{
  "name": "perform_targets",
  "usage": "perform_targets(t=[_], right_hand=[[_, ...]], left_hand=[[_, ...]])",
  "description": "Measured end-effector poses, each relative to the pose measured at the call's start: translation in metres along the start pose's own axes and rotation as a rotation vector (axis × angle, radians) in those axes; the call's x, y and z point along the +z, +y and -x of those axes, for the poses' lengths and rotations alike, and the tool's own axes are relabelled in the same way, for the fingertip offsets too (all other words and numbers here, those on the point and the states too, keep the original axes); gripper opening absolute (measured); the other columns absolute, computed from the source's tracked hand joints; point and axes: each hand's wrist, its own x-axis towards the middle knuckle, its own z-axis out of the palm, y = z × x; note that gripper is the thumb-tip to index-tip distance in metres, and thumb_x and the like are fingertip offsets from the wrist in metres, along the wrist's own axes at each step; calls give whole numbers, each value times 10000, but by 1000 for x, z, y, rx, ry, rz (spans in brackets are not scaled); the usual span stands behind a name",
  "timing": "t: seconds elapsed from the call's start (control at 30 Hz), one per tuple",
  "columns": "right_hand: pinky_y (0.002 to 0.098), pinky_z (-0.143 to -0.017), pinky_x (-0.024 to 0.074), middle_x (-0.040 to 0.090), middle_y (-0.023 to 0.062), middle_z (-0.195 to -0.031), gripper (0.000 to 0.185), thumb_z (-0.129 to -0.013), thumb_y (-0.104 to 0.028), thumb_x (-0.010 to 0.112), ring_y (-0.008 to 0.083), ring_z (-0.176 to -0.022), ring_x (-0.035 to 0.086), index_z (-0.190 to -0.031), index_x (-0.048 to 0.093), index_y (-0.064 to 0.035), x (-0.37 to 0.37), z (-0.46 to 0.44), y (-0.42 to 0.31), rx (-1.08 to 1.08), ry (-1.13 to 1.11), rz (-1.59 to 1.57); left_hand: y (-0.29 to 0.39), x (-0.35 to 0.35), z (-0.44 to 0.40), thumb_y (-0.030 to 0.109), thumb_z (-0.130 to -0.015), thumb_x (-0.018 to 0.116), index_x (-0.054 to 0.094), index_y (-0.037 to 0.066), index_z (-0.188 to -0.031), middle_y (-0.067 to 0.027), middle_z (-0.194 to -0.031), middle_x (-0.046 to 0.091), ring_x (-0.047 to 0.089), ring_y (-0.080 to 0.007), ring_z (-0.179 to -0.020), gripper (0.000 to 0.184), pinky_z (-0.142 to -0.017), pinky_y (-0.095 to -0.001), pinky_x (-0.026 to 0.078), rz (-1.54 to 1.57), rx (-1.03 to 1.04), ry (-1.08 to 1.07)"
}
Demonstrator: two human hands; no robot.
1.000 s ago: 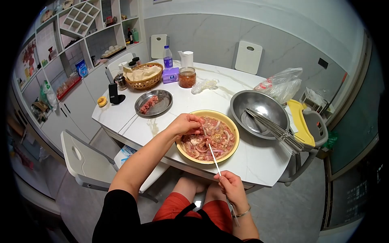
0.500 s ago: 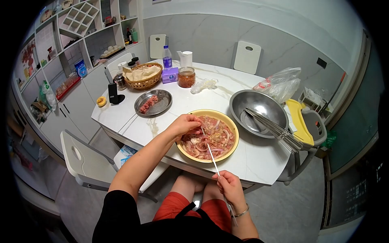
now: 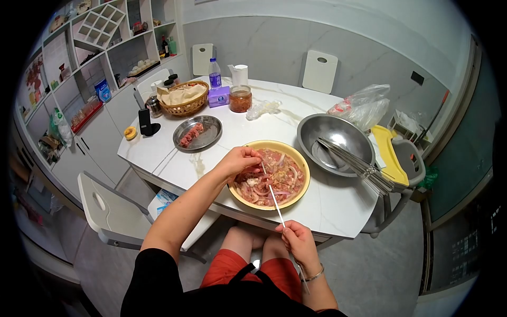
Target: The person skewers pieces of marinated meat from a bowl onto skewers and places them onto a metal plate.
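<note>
A yellow-rimmed bowl [image 3: 304, 185] of raw sliced meat with onion [image 3: 282, 171] sits at the table's near edge. Over it, a thin metal skewer [image 3: 276, 202] slants from lower right to upper left. My right hand [image 3: 299, 240] is closed around its lower part, the end passing beside my wrist. At the skewer's upper tip, the fingers of my left hand [image 3: 243, 160] pinch a piece of meat, mostly hidden by them. Some meat seems threaded just below that tip. Left of the bowl, a round metal plate [image 3: 212, 128] carries a strip of meat pieces [image 3: 191, 135].
Right of the bowl stands a large steel basin [image 3: 309, 153] with a bundle of metal skewers [image 3: 359, 168] across its rim. Behind are a wicker basket [image 3: 185, 108], a jar [image 3: 240, 99], a bottle [image 3: 215, 74] and plastic bags [image 3: 364, 105]. A chair [image 3: 111, 211] stands at left.
The whole view has shifted slightly. Both hands keep nearly the same hold on the skewer and meat above the bowl.
</note>
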Motion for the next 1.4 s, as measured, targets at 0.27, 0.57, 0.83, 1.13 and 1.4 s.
perform_targets(t=[0.27,0.57,0.83,1.13,1.4], right_hand=[[164,-412,229,378,-63,-558,144,-885,-74,439,12,-458,297,-886,563,-1,1,-1,3,3,-3,-12],[164,-383,203,358,-60,-548,146,-892,-93,433,13,-425,258,-895,551,-8,8,-5,8,13,9,-90],[163,-381,202,354,-58,-545,155,-898,-92,423,14,-425,257,-901,549,-3,9,-6,10,22,-20,-154],[158,-379,207,356,-52,-542,162,-901,-100,418,17,-423,258,-898,545,-1,10,-9,14,69,-35,-245],[161,-382,219,365,-44,-542,153,-895,-111,425,25,-428,280,-879,539,-11,13,-18,10,53,21,-250]], left_hand=[[-3,1,4,-3,-799,575,554,-35,-987,-60,-814,603,601,-121,-717,193,-656,-222,519,-73,80,-38],[-9,5,5,-22,-774,524,561,-18,-908,-35,-777,585,564,-75,-693,139,-623,-211,480,-258,318,52],[-9,7,7,-33,-761,513,508,-8,-855,-26,-734,570,556,-69,-674,97,-582,-200,464,-448,426,101],[-8,8,9,-11,-750,532,535,-20,-846,-46,-723,584,571,-95,-665,97,-609,-235,470,-511,420,71],[-11,21,11,-8,-755,530,535,-10,-840,-39,-725,578,561,-89,-676,85,-601,-213,453,-369,424,-39]])
